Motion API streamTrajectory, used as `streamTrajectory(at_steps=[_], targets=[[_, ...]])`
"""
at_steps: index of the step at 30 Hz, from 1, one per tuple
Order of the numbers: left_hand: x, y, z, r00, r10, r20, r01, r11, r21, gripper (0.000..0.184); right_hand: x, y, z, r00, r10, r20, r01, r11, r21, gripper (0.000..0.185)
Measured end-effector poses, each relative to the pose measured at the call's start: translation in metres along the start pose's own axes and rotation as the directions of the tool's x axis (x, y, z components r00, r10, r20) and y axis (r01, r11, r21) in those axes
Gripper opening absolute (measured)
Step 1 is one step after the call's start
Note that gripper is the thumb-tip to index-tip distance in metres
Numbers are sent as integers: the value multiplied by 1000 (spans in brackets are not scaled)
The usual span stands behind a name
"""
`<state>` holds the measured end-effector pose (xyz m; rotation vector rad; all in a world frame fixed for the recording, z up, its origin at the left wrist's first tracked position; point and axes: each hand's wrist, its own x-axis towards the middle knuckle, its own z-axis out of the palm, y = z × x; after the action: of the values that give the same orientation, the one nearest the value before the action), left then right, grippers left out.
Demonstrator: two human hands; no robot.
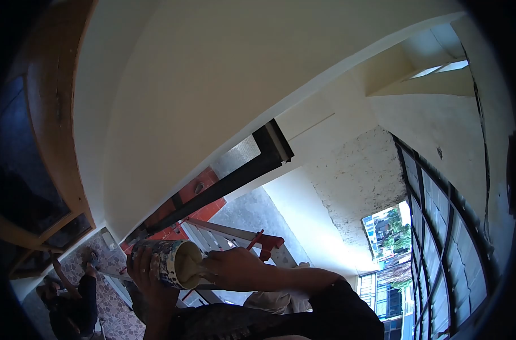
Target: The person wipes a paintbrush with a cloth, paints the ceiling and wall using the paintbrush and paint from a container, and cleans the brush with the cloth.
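Observation:
My left hand is wrapped around the side of a paint can with a worn, patterned outside. The can is tilted so that its mouth faces right, and cream-coloured material coats the inside. At the can's rim is my right hand, its fingers closed and pointing into the opening. Whatever those fingers hold is too unclear to name. Just behind my hands stands a metal stepladder with a red bracket.
A person in dark clothing is low at the left, on the patterned floor. A wood-framed door stands left, beside a cream wall. A dark metal beam crosses the middle; a black grille rises right.

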<state>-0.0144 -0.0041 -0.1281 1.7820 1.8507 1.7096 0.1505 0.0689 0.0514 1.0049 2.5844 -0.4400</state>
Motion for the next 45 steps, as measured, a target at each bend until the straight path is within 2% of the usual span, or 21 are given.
streamTrajectory(at_steps=[5, 7, 8, 10, 12, 13, 15, 16, 17, 18, 19, 21, 25, 27, 32, 38, 40, 44, 45], targets=[[9, 1, -6, 1000, 29, 9, -29, 999, 22, 79, 1, -3, 4, 999, -31, -9, 31, 999, 12, 33], [12, 5, -7, 1000, 20, 24, -21, 998, 51, 80, -3, -3, -2, 997, -26, -76, 26, 1000, 0, 31], [15, 6, -6, 999, 35, -5, -35, 999, 16, 81, -5, -5, -10, 1000, 21, 17, -22, 999, 46, 34], [20, 9, -9, 999, 31, -35, -32, 999, -14, 85, -17, 4, -6, 994, -19, -111, 20, 1000, 4, 31], [23, 15, -12, 1000, 12, -19, -12, 1000, -21, 91, -28, 0, -20, 993, 17, -119, -15, 1000, 12, 38], [25, 17, -13, 1000, 14, -10, -14, 999, -30, 95, -35, -1, -25, 970, -18, -242, 26, 999, 28, 36], [30, 27, -13, 997, -46, -55, 37, 987, -157, 98, -45, -4, -31, 924, -46, -380, 67, 997, 42, 30], [31, 29, -11, 997, -32, -72, 20, 987, -160, 99, -51, -14, -43, 925, -23, -380, 23, 1000, -3, 26], [33, 31, -10, 996, -9, -94, -7, 985, -172, 100, -55, -15, -47, 911, -70, -405, 64, 998, -31, 19], [38, 33, -13, 995, 87, -50, -94, 980, -174, 116, -59, -15, -49, 916, -80, -394, 67, 997, -45, 17], [35, 35, -11, 998, 59, -24, -62, 979, -192, 116, -63, -16, -49, 919, -85, -385, 64, 996, -66, 16], [40, 42, -12, 993, 118, -28, -121, 974, -190, 116, -68, -16, -47, 915, -108, -388, 79, 993, -91, 15], [47, 52, -16, 976, 216, -39, -219, 963, -156, 115, -74, -20, -47, 932, -152, -328, 106, 982, -153, 14], [49, 55, -21, 951, 303, -58, -307, 948, -87, 113, -76, -21, -44, 922, -166, -349, 111, 979, -174, 14], [47, 62, -34, 936, 348, -44, -349, 937, -23, 114, -87, -26, -37, 888, -202, -413, 126, 971, -204, 15], [43, 62, -43, 943, 321, -86, -318, 947, 41, 120, -106, -26, -40, 814, -236, -531, 176, 971, -161, 14], [43, 59, -46, 964, 240, -112, -238, 971, 29, 120, -113, -24, -48, 745, -180, -643, 211, 977, -29, 13], [47, 61, -57, 954, 263, -142, -244, 960, 138, 117, -108, -18, -50, 699, -201, -686, 240, 970, -40, 15], [48, 62, -58, 949, 279, -146, -257, 954, 156, 116, -105, -21, -49, 721, -236, -651, 232, 968, -94, 17]])
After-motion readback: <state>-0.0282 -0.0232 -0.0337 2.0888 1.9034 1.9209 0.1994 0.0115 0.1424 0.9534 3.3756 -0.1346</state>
